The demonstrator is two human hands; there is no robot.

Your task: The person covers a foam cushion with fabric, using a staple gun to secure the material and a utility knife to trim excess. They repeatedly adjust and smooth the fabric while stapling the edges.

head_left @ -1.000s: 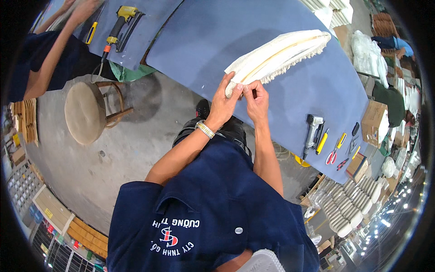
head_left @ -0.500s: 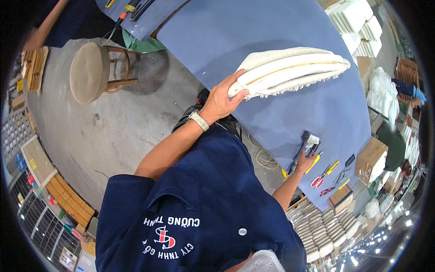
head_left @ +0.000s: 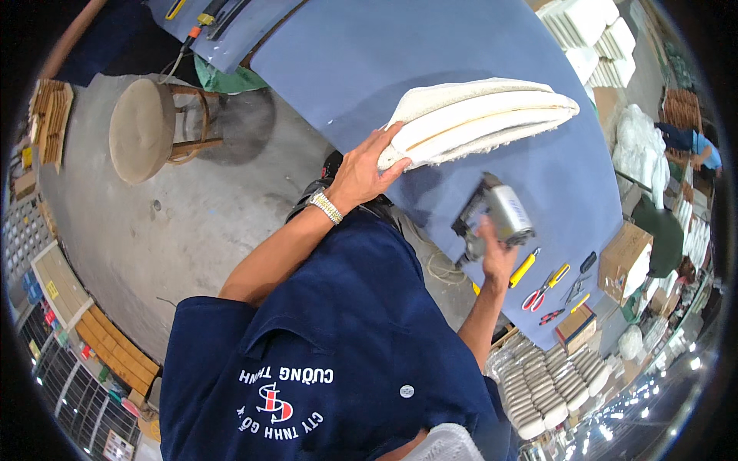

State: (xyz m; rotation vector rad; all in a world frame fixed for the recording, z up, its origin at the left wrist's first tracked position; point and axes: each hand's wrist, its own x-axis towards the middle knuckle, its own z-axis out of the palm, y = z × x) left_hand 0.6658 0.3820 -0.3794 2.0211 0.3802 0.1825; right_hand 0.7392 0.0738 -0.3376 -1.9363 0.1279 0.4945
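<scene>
My left hand is closed on the near left end of a cream upholstered panel, which stands on edge on the blue table. Rough, frayed fabric runs along the panel's lower edge, and a thin pale strip shows between its layers. Lifted off the tabletop, a silver and black staple gun is gripped by my right hand; it is slightly smeared by motion. The gun is below the panel and apart from it.
Near the right hand on the blue table lie a yellow-handled tool, red-and-yellow scissors and pliers. A cardboard box stands at its right edge. A round stool stands left. Stacked white pads are at upper right.
My right hand has raised the staple gun from the table and moved it up and left toward the panel, turning it. The left hand keeps its hold on the panel.
</scene>
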